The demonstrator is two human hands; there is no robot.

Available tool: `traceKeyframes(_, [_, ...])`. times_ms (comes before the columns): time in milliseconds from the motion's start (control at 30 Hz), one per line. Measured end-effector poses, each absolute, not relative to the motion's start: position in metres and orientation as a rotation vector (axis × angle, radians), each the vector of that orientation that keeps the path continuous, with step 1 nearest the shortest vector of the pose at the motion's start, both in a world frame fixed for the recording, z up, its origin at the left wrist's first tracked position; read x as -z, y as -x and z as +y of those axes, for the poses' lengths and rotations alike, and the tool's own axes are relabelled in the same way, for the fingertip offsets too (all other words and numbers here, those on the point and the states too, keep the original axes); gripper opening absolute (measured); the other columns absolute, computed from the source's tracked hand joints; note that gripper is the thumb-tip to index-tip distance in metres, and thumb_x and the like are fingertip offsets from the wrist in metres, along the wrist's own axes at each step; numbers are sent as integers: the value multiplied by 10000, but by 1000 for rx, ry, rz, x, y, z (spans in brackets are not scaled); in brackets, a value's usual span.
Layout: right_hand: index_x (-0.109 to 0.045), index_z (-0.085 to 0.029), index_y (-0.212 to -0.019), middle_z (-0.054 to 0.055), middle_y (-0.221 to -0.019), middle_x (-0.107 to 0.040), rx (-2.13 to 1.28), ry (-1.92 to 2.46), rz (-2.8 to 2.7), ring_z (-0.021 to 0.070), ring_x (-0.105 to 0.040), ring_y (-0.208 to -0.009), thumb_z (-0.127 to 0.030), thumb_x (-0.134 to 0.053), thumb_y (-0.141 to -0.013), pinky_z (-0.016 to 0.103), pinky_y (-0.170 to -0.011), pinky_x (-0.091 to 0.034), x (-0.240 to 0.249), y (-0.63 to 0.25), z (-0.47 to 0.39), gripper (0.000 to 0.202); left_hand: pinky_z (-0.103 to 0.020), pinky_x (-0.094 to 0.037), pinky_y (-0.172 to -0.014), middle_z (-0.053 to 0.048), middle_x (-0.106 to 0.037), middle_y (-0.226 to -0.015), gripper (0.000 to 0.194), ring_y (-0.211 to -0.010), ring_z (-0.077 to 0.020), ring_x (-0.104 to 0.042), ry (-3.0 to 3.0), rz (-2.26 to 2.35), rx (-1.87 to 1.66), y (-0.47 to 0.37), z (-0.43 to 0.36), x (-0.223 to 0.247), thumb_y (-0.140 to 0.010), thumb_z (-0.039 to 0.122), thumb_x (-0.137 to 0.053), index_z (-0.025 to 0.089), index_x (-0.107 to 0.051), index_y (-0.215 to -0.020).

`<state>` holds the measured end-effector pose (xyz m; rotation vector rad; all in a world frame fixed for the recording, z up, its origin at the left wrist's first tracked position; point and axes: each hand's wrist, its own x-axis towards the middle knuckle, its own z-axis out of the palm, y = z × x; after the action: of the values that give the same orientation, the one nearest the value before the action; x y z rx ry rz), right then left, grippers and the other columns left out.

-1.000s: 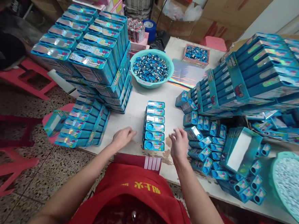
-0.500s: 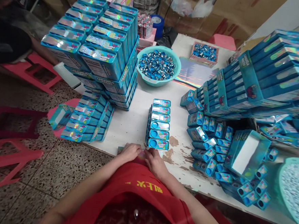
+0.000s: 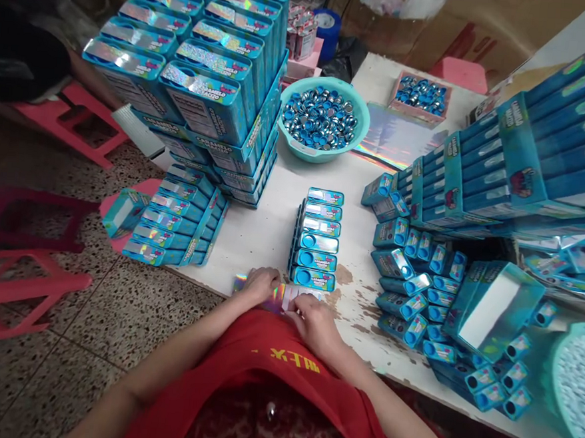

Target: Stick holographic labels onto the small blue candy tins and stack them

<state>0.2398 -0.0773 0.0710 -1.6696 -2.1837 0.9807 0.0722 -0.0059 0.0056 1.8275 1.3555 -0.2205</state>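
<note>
A flat, rainbow-shiny card piece (image 3: 281, 295) lies along the table's front edge, close against the red apron. My left hand (image 3: 262, 285) presses over its left part with fingers bent and closed on it. On its right side, my right hand (image 3: 314, 319) pinches the card between thumb and curled fingers. Parts of the card are covered by both hands. Just beyond them stands a row of several slim blue boxes (image 3: 319, 242), their shiny narrow faces turned up and some showing round holes.
Tall stacks of blue boxes (image 3: 206, 93) stand at left and right (image 3: 481, 172). A turquoise basin (image 3: 321, 155) of round metal caps sits behind the row. Loose small boxes (image 3: 408, 287) crowd the right, beside a basin of pale pieces (image 3: 579, 379). A person (image 3: 28, 47) sits at far left.
The view has shifted slightly, moving the scene in frame. My hands have drawn a little apart, and more of the shiny card shows between them.
</note>
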Motion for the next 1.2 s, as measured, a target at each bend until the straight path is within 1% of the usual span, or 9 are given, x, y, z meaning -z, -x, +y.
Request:
traceKeyframes(100, [-567,-216,-750,21,-720,-618,-1041,1563,-1934,163,-570,-677,-257,-538,-853,273,-608,-435,-118,-249,-70,114,-306,-407,-816,-70,-651,-895,300,-896,-190,-568,-1679,1425,-258,-60,-11,-43,-874,332,-358,187,-620,-849])
traceKeyframes(200, [-563,-217,-743,6,-691,-602,-1033,1522,-1719,141,-552,-642,-303,-543,-855,259,-598,-429,-150,-258,-56,143,-296,-445,-802,-95,-604,-1075,417,-968,-197,-550,-1517,1207,-662,-59,-13,-94,-818,475,-466,190,-526,-1116])
traceKeyframes(267, [-567,-213,-733,-1,-689,-595,-1017,1540,-1599,133,-536,-627,-323,-558,-842,254,-590,-423,-157,-261,-45,155,-273,-462,-758,-80,-599,-1094,495,-952,-193,-555,-1481,1096,-611,-69,-10,-120,-735,470,-593,205,-513,-1145])
traceKeyframes(333, [-570,-208,-720,-9,-672,-585,-1034,1578,-1483,125,-513,-602,-349,-568,-827,249,-573,-415,-154,-261,-33,177,-239,-453,-661,-28,-632,-869,302,-776,-150,-566,-1452,1116,-478,-82,-2,-133,-755,423,-576,196,-593,-954])
traceKeyframes(433, [-574,-202,-707,-23,-619,-548,-1053,1666,-1317,122,-483,-569,-394,-580,-800,248,-554,-408,-139,-260,-18,214,-213,-406,-560,29,-542,-608,229,-580,-105,-498,-1438,1185,-406,-96,17,-133,-812,378,-483,184,-601,-787])
traceKeyframes(567, [-622,-206,-722,24,-795,-539,-728,1780,-1288,183,-518,-806,-395,-605,-769,321,-727,-434,-119,-258,1,196,-215,-400,-565,54,-528,-599,249,-572,-111,-508,-1508,1195,-447,-101,44,-124,-819,304,-464,215,-529,-1043])
traceKeyframes(767, [-622,-189,-680,75,-980,-491,-528,1866,-1309,242,-459,-1025,-320,-610,-764,416,-907,-341,-107,-255,21,156,-248,-379,-625,37,-508,-654,191,-636,-147,-525,-1785,1267,-418,-104,69,-112,-858,250,-351,218,-453,-1016])
traceKeyframes(933, [-557,-187,-722,80,-1020,-441,-571,1842,-1237,239,-442,-1041,-283,-595,-742,403,-897,-357,-100,-255,24,105,-259,-376,-630,9,-548,-735,193,-651,-159,-540,-1745,1277,-463,-114,62,-96,-889,283,-301,206,-393,-1041])
traceKeyframes(1200, [-445,-199,-908,54,-966,-451,-700,1876,-1079,191,-471,-853,-290,-597,-680,364,-793,-424,-92,-256,26,289,-308,-427,-686,-53,-635,-848,290,-771,-209,-605,-1426,1513,-408,-129,52,-76,-914,346,-262,196,-361,-1143])
